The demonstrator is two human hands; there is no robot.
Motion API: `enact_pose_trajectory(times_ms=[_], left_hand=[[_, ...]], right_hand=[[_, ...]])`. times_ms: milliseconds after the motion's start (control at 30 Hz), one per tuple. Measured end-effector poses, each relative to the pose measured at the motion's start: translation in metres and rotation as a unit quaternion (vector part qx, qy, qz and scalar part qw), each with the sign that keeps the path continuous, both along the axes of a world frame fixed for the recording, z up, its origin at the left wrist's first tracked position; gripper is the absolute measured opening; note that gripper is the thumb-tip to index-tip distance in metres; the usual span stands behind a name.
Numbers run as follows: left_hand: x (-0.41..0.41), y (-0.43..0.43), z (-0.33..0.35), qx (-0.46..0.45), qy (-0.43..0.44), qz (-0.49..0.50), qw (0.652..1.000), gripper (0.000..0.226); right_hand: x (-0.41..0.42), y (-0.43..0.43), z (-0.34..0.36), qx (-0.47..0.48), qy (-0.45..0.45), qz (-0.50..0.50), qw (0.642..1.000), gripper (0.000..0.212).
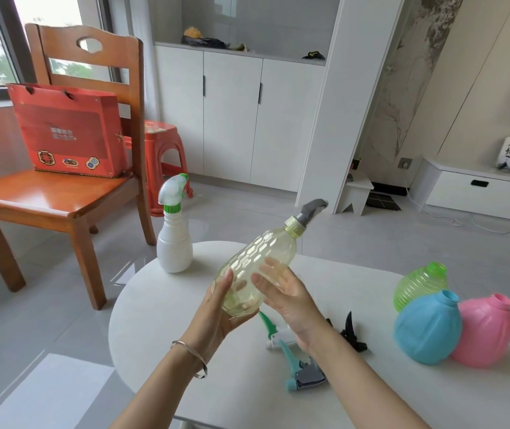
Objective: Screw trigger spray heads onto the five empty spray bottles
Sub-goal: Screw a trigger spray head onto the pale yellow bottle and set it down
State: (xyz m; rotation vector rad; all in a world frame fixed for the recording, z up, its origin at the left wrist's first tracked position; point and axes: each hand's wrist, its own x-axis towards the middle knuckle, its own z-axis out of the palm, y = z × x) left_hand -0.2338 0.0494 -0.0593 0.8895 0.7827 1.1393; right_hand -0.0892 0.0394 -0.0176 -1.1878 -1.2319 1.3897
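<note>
A clear yellowish bottle with a grey spray head on its neck is held tilted above the white table. My left hand cups its base and my right hand rests fingers on its side. A white bottle with a white and green spray head stands upright at the table's far left edge. Green, blue and pink round bottles without heads lie clustered at right. Loose spray heads lie under my right arm: a teal and grey one, a white and green one, a black one.
A wooden chair with a red gift bag stands at left, a red plastic stool behind it. White cabinets line the far wall. A low white unit is at right.
</note>
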Motion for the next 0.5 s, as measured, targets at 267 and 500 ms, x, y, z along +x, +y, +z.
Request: enact_pose_trajectory(times_ms=[267, 500], left_hand=[[-0.027, 0.011, 0.004, 0.027, 0.097, -0.009, 0.995, 0.054], [-0.072, 0.058, 0.009, 0.095, 0.207, 0.231, 0.946, 0.065]], right_hand=[[-0.028, 0.020, 0.004, 0.026, 0.006, -0.021, 0.999, 0.080], [-0.051, 0.074, 0.001, 0.045, -0.031, -0.021, 0.998, 0.065]])
